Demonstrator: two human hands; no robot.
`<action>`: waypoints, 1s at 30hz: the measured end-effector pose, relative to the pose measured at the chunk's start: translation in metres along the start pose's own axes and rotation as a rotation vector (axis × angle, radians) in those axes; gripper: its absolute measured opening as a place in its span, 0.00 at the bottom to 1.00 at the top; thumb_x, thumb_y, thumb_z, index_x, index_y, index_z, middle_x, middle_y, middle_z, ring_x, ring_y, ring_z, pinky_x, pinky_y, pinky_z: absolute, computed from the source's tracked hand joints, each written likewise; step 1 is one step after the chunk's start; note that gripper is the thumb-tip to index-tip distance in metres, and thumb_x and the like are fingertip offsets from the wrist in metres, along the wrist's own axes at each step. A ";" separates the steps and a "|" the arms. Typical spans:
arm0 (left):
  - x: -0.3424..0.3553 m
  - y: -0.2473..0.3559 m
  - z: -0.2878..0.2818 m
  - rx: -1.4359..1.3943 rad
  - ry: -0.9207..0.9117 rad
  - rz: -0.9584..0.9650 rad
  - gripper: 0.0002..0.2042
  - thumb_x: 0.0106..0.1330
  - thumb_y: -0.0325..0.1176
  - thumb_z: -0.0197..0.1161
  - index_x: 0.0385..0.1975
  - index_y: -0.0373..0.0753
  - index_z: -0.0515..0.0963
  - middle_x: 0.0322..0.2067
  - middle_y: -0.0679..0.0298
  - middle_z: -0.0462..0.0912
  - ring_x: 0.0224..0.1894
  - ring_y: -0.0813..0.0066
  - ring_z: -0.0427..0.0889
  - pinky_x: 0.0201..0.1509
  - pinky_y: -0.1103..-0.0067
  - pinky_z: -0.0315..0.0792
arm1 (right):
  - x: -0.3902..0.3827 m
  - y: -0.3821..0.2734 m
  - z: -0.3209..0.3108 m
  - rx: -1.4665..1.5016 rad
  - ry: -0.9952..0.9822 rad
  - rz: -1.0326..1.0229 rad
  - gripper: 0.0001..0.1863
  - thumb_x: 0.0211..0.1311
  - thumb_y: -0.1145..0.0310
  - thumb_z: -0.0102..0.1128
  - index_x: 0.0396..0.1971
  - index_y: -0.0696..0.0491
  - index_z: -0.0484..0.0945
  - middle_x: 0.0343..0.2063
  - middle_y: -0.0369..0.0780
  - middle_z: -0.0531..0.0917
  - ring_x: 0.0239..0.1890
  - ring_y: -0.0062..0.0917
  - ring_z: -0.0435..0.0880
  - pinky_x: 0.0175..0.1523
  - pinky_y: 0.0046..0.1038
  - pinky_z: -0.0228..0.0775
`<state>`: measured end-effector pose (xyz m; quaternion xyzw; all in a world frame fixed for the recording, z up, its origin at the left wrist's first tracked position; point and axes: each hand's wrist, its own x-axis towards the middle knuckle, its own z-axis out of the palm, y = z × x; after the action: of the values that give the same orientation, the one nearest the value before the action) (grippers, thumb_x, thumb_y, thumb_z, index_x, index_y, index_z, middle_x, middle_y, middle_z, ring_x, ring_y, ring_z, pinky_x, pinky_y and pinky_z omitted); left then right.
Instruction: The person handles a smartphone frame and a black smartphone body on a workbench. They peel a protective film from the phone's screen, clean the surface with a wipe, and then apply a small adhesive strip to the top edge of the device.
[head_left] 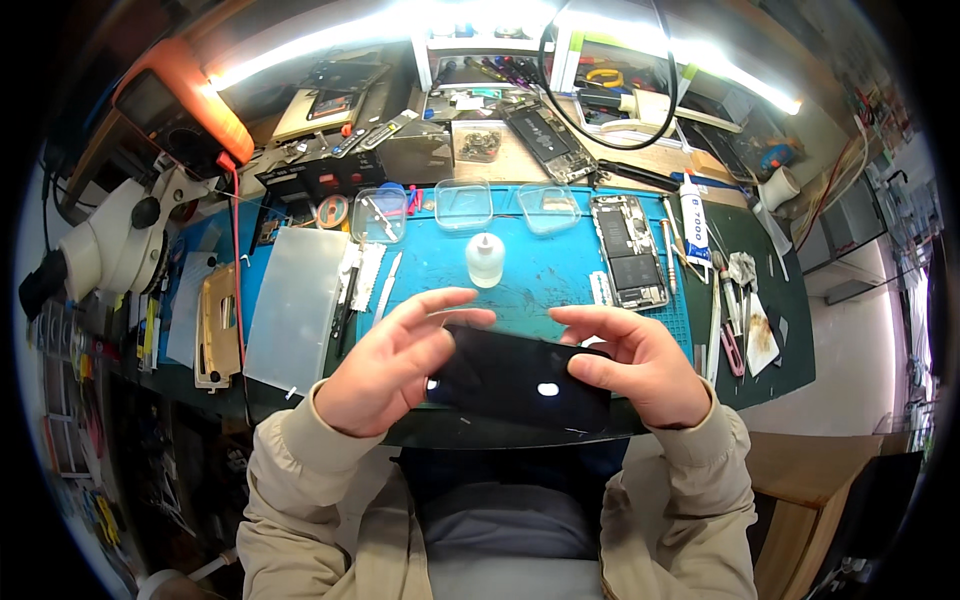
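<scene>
A black, glossy phone screen [505, 385] is held tilted over the front edge of the bench, with light spots reflected in it. My right hand [640, 370] grips its right end, thumb on the upper face and fingers behind. My left hand [390, 360] is at its left end, thumb against the upper left corner, with the other fingers reaching past the far edge. Beyond the screen stands a clear squeeze bottle [485, 262]. An opened phone [628, 255] with its battery and boards exposed lies to the right on the blue mat [420, 275].
Three clear plastic tubs [463, 205] line the mat's far side. To the right are a glue tube [694, 220], tweezers [733, 345] and brushes. A translucent sheet [290, 305], a gold phone frame [218, 330], a white microscope [110, 240] and an orange multimeter [180, 105] stand left.
</scene>
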<state>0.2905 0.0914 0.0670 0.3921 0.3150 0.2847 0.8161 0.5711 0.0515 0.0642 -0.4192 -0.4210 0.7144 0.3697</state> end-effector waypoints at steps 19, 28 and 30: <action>0.004 -0.053 0.028 -0.196 -0.156 0.168 0.46 0.61 0.20 0.66 0.75 0.44 0.43 0.65 0.59 0.59 0.60 0.70 0.70 0.56 0.75 0.75 | -0.043 0.042 0.061 0.463 0.151 0.054 0.41 0.64 0.82 0.56 0.73 0.59 0.46 0.60 0.48 0.74 0.61 0.29 0.75 0.63 0.33 0.70; 0.010 -0.058 0.028 -0.233 -0.143 0.154 0.38 0.64 0.19 0.62 0.73 0.39 0.51 0.62 0.61 0.64 0.56 0.75 0.73 0.57 0.76 0.74 | -0.044 0.051 0.066 0.420 0.268 -0.025 0.43 0.62 0.82 0.54 0.74 0.58 0.42 0.63 0.49 0.70 0.62 0.30 0.74 0.64 0.33 0.69; 0.010 -0.061 0.029 -0.226 -0.110 0.159 0.35 0.66 0.20 0.61 0.72 0.39 0.54 0.60 0.62 0.66 0.55 0.76 0.73 0.57 0.77 0.74 | -0.043 0.054 0.068 0.417 0.300 -0.054 0.42 0.63 0.82 0.53 0.74 0.58 0.43 0.64 0.49 0.68 0.64 0.30 0.73 0.65 0.33 0.68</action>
<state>0.3312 0.0525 0.0280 0.3363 0.2035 0.3603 0.8460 0.5159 -0.0268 0.0471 -0.4239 -0.2161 0.7053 0.5255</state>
